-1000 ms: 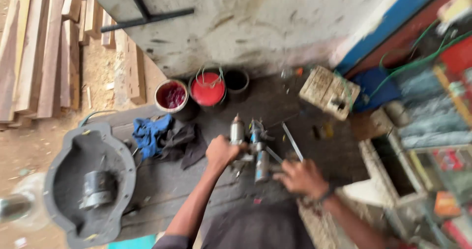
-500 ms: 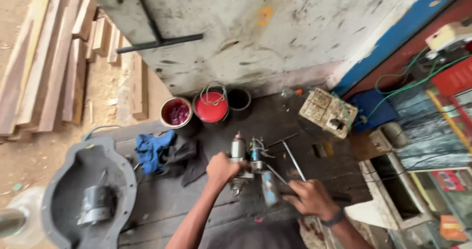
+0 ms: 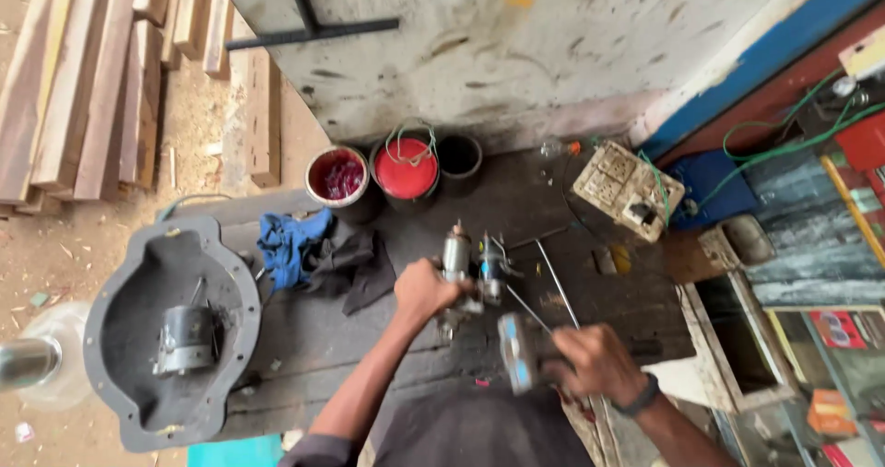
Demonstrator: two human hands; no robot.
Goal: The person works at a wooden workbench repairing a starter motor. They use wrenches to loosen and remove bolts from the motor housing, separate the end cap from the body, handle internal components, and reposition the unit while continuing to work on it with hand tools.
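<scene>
A: Two hands on the bench (image 3: 553,209). Left hand (image 3: 422,292) is clenched around the base of the motor part (image 3: 458,262), a small upright metal cylinder standing mid-bench.

B: Right?

A: Right hand (image 3: 590,364) grips a grey housing (image 3: 518,352), near the bench's front edge, just right of the left hand. Fingers wrapped round it. Wristband on that wrist.

B: Anything next to the motor part?

A: Second cylinder (image 3: 492,269) just beside it, to its right. Thin rods (image 3: 556,283) run diagonally between that and the right hand. Can't tell whether the rods touch the housing.

B: Rest of the bench?

A: Blue rag (image 3: 286,246) and dark rag (image 3: 355,264) left of the left hand, close together. Behind them, against the wall: open red tin (image 3: 337,176), red-lidded can (image 3: 406,167), black pot (image 3: 458,158), in a row. Switchboard (image 3: 627,190) at back right with green wire (image 3: 793,140) trailing off.

B: Off the bench?

A: Grey cover (image 3: 138,338) at left, a small motor (image 3: 184,340) lying inside it. Planks (image 3: 83,80) stacked at top left.
</scene>
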